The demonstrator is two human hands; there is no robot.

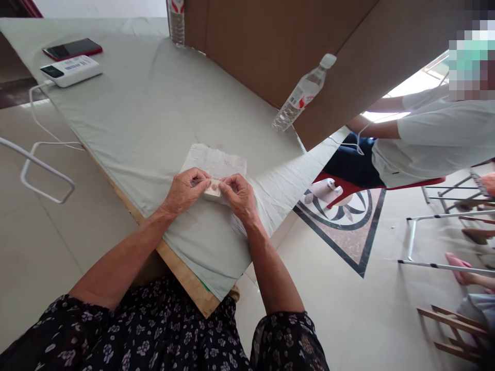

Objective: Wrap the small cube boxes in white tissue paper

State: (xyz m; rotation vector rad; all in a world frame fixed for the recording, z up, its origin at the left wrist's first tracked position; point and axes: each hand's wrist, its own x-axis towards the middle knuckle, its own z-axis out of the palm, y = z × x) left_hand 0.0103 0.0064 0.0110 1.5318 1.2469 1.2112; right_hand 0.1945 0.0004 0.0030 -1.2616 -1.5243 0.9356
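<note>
A whitish, creased sheet, paper or thin cloth, lies on the covered table in front of me. Its near edge is folded or rolled into a small pale bundle. My left hand pinches the left end of this bundle between thumb and forefinger. At the right end, my right hand pinches it the same way, thumbs close together. Whether anything lies inside the fold I cannot tell.
A pale cloth covers the table. Behind the sheet stands a large cardboard panel with a water bottle by it. A phone and white power bank lie far left. A person in a white shirt sits right.
</note>
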